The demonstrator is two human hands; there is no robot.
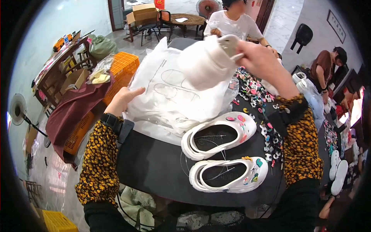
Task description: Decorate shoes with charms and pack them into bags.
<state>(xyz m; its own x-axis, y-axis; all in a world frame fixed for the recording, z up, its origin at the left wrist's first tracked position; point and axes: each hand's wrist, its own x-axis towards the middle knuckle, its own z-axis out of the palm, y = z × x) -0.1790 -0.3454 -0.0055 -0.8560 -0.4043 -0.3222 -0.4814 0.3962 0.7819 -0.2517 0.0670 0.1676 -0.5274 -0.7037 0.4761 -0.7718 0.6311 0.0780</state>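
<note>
Raised over the table, my right hand [259, 58] grips a white clog [205, 63] by one end; motion blurs it, and I cannot tell whether it is one shoe or a pair. My left hand [124, 101] is at the left edge of a white plastic bag [150, 100] printed with a shoe outline. Its thumb lies over the bag and the fingers are hidden below. Two white clogs with colourful charms, an upper one [187, 145] and a lower one [197, 178], lie side by side on the black table [150, 162], with a thin clear loop at their heels.
Many small colourful shoe charms [257, 94] spread along the table's right side. Orange crates [125, 63] under a maroon cloth [81, 104] stand at the left. A person in white [235, 23] is across the table; another in brown [322, 65] works at the right. More white clogs [339, 176] lie there.
</note>
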